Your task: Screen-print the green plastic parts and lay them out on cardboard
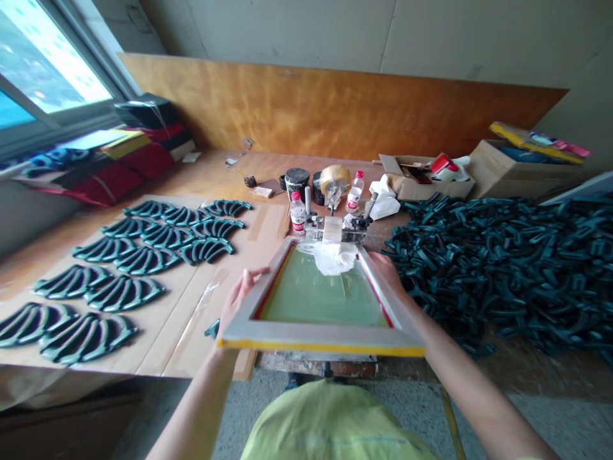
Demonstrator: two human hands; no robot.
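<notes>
A screen printing frame (320, 334) with a grey metal border and greenish mesh lies across the middle, its yellow-edged front side nearest me. White ink (338, 260) is pooled on the far end of the mesh, by a pale squeegee-like block (332, 231). My left hand (238, 294) grips the frame's left side, partly hidden by it. On the right side, my right hand (387, 271) is closed at the outer rail, its fingertips hidden. A small piece of a dark green part (212, 328) shows beside my left wrist; I cannot tell whether it is held.
Fan-shaped dark green parts (125, 292) lie in rows on cardboard (191, 319) at left. A large heap of similar dark pieces (517, 268) covers the right. Behind the frame are a clamp (364, 220), bottles (297, 214), a black tub (297, 181) and an open box (431, 187).
</notes>
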